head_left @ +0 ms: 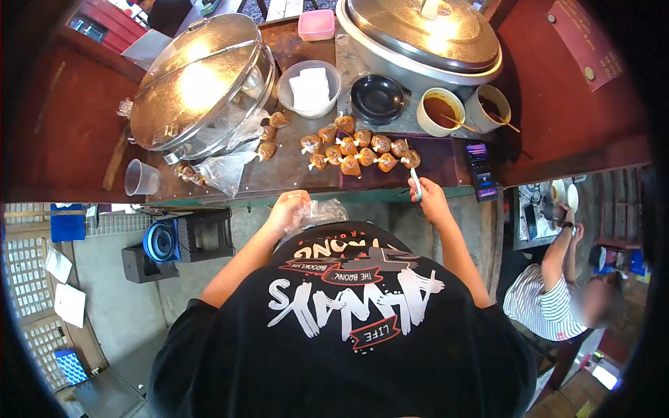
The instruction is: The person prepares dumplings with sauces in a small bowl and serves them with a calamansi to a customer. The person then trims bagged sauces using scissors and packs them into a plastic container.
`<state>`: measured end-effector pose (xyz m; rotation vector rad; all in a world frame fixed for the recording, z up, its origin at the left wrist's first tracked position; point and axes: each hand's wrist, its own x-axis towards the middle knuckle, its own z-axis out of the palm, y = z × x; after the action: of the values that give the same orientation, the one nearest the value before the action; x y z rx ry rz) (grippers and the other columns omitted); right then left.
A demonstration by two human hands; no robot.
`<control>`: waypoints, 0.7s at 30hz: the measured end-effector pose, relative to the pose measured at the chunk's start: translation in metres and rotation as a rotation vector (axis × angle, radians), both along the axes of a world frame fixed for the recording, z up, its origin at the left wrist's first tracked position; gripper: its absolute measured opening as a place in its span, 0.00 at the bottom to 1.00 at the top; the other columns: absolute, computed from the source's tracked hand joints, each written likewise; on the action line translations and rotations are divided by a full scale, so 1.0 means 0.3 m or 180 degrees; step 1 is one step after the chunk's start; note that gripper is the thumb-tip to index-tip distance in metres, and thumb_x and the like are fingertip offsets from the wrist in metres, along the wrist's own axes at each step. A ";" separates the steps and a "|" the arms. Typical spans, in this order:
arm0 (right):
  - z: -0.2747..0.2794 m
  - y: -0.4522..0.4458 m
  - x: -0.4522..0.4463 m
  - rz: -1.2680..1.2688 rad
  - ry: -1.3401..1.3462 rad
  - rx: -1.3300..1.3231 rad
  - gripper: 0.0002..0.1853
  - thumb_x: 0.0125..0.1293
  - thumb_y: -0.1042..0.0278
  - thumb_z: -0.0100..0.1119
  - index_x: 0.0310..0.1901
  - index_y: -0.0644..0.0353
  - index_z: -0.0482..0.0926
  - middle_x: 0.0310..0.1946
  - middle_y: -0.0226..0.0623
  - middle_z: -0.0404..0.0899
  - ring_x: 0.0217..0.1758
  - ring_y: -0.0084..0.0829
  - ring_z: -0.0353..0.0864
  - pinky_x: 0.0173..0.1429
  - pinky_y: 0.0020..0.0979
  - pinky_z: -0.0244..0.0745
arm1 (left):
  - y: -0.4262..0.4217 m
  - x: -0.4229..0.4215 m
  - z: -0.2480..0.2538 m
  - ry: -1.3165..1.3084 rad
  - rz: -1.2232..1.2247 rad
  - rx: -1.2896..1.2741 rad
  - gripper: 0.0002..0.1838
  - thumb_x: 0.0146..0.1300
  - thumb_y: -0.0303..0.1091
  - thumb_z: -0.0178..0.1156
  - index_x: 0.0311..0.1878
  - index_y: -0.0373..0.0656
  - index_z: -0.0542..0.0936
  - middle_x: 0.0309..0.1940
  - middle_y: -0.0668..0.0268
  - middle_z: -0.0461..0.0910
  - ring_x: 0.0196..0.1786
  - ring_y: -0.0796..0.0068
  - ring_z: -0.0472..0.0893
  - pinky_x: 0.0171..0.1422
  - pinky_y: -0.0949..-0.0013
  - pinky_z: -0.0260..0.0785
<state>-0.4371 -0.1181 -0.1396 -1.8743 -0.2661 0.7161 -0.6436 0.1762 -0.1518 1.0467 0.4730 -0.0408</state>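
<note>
My left hand point(288, 212) is closed around a crumpled clear plastic bag point(322, 212), just in front of the counter edge. In my right hand point(432, 200) is a slim white-handled tool point(416, 185), its tip towards the knotted bags; its exact kind is unclear. Several small knotted plastic bags of brown sauce point(350, 165) sit in rows on the counter, partly over a dark mat point(439, 161). A few more sauce bags point(267, 150) lie farther left, beside loose clear plastic bags point(226, 171).
Behind stand a round metal steamer point(198, 76), a large lidded pot point(425, 31), a white-filled tub point(309, 89), a black bowl point(378, 99) and two sauce containers point(441, 111). A phone point(480, 171) lies right, a plastic cup point(142, 177) left. Another person point(550, 299) is at right.
</note>
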 end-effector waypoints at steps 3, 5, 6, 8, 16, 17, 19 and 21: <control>0.006 0.009 -0.009 -0.0057 0.0033 0.0249 0.20 0.64 0.52 0.59 0.28 0.64 0.76 0.23 0.30 0.75 0.27 0.20 0.71 0.34 0.24 0.65 | -0.004 0.011 0.015 0.0054 0.0066 0.0227 0.06 0.46 0.29 0.50 0.24 0.36 0.74 0.20 0.66 0.74 0.23 0.77 0.70 0.29 0.74 0.61; 0.016 0.040 -0.022 0.0108 -0.0036 0.0233 0.20 0.64 0.51 0.59 0.28 0.64 0.76 0.23 0.31 0.75 0.26 0.21 0.72 0.33 0.25 0.65 | -0.004 0.011 0.015 0.0051 0.0142 0.0300 0.06 0.46 0.29 0.50 0.24 0.37 0.74 0.20 0.66 0.74 0.23 0.77 0.70 0.29 0.74 0.60; 0.019 0.054 -0.026 0.0190 -0.0071 0.0228 0.20 0.63 0.51 0.59 0.28 0.64 0.76 0.22 0.31 0.75 0.26 0.21 0.72 0.32 0.25 0.65 | -0.003 0.011 0.014 0.0015 0.0184 0.0299 0.06 0.46 0.29 0.50 0.24 0.37 0.74 0.20 0.67 0.73 0.23 0.77 0.69 0.29 0.74 0.60; -0.028 0.076 -0.030 0.0426 -0.0243 0.0043 0.21 0.64 0.50 0.59 0.28 0.64 0.76 0.21 0.32 0.75 0.25 0.21 0.72 0.31 0.27 0.66 | 0.001 0.005 0.015 -0.0016 0.0247 0.0344 0.06 0.46 0.29 0.50 0.24 0.37 0.74 0.20 0.67 0.73 0.23 0.78 0.69 0.28 0.74 0.59; 0.041 0.155 -0.073 0.0345 -0.0282 0.0114 0.23 0.64 0.47 0.58 0.27 0.63 0.75 0.20 0.33 0.74 0.24 0.23 0.72 0.31 0.28 0.66 | 0.020 -0.065 0.017 -0.0021 0.0541 0.0440 0.06 0.47 0.30 0.49 0.24 0.37 0.73 0.19 0.67 0.73 0.22 0.77 0.70 0.27 0.74 0.59; 0.028 0.175 -0.076 0.0358 -0.0219 0.0206 0.23 0.64 0.47 0.58 0.27 0.63 0.75 0.20 0.33 0.75 0.24 0.23 0.72 0.31 0.28 0.66 | 0.020 -0.073 0.014 -0.0011 0.0574 0.0424 0.06 0.47 0.30 0.50 0.23 0.38 0.73 0.19 0.67 0.73 0.22 0.77 0.69 0.27 0.74 0.60; 0.024 0.210 -0.080 0.0448 -0.0162 0.0147 0.23 0.64 0.47 0.57 0.27 0.63 0.75 0.21 0.33 0.75 0.24 0.22 0.72 0.31 0.28 0.66 | 0.016 -0.085 0.036 0.0007 0.0648 0.0394 0.06 0.47 0.30 0.50 0.23 0.38 0.73 0.19 0.67 0.72 0.22 0.77 0.69 0.27 0.74 0.60; 0.028 0.243 -0.080 0.0599 -0.0188 -0.0146 0.22 0.65 0.48 0.57 0.27 0.63 0.75 0.21 0.32 0.75 0.24 0.22 0.72 0.31 0.27 0.66 | 0.021 -0.096 0.041 -0.0014 0.0693 0.0314 0.06 0.47 0.30 0.50 0.23 0.38 0.73 0.19 0.67 0.72 0.22 0.77 0.69 0.26 0.73 0.61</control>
<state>-0.4611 -0.0452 -0.1311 -1.9331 -0.4723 0.8001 -0.6724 0.1827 -0.1396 1.0863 0.5872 0.1796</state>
